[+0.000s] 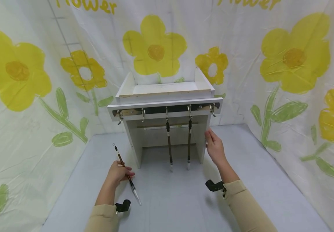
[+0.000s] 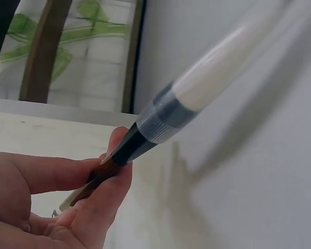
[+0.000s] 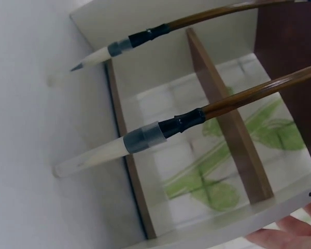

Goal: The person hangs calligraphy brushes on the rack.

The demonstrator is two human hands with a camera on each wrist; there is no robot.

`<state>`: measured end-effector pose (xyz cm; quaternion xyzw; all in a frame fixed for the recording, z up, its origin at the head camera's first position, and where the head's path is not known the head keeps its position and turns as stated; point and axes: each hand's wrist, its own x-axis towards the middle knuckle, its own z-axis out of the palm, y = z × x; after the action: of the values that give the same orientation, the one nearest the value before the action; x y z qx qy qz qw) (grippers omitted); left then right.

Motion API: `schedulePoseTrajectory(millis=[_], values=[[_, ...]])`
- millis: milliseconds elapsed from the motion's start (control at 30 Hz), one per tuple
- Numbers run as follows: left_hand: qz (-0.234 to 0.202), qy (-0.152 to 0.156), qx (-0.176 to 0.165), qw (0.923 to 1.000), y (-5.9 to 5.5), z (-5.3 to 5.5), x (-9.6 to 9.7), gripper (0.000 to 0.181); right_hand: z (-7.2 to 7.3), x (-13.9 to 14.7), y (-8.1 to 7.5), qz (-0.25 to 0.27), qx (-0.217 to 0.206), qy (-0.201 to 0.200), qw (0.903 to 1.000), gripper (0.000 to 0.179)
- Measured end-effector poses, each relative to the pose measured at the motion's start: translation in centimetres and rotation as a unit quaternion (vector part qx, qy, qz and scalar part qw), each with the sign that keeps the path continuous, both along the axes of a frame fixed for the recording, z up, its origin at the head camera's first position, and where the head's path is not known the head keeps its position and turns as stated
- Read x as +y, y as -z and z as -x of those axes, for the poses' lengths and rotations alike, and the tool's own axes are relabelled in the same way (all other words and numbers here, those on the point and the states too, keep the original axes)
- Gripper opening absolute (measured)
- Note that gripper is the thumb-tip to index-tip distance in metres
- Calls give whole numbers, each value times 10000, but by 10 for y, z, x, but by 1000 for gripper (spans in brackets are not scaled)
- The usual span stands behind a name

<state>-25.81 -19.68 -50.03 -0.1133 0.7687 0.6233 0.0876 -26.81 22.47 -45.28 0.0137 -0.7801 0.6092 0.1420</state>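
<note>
My left hand (image 1: 119, 173) pinches a calligraphy brush (image 1: 136, 195) by its brown handle, left of a white wooden rack (image 1: 164, 104). The brush slants, its cord loop up and its tip, in a clear cap, pointing down. Close up in the left wrist view, thumb and fingers hold the brush (image 2: 155, 116) just behind its dark collar. My right hand (image 1: 215, 148) grips the edge of the rack's right side panel. From the rack's middle hook hangs one brush (image 1: 169, 141); another brush (image 1: 189, 141) hangs one hook to the right. Both hang tip down.
Several metal hooks line the rack's front rail, including a left hook (image 1: 120, 116), a second hook (image 1: 143, 115) and a far-right hook (image 1: 212, 109). A wooden crossbar (image 3: 233, 124) spans the rack behind the hanging brushes. Flower-printed curtains (image 1: 155, 45) surround the light grey tabletop (image 1: 167, 206).
</note>
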Motion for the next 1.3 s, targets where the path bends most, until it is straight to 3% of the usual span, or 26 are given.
schedulePoseTrajectory(millis=[200, 300, 767, 1000, 1300], values=[[-50, 100, 403, 9991, -20, -6, 7, 57, -3, -1, -5, 8, -22, -17, 10000, 67], [-80, 6, 617, 9981, -31, -10, 11, 57, 0, 0, 1, -41, 85, 4, 10000, 73], [679, -123, 1447, 9871, -71, -38, 26, 57, 1, -1, 4, -61, 94, 54, 9999, 73], [1046, -236, 1666, 9802, -80, -39, 24, 56, 3, -1, 0, -65, 179, 92, 9998, 73], [1397, -466, 1970, 9693, -89, -52, 30, 56, 1, 0, 2, -129, 144, 135, 9997, 71]])
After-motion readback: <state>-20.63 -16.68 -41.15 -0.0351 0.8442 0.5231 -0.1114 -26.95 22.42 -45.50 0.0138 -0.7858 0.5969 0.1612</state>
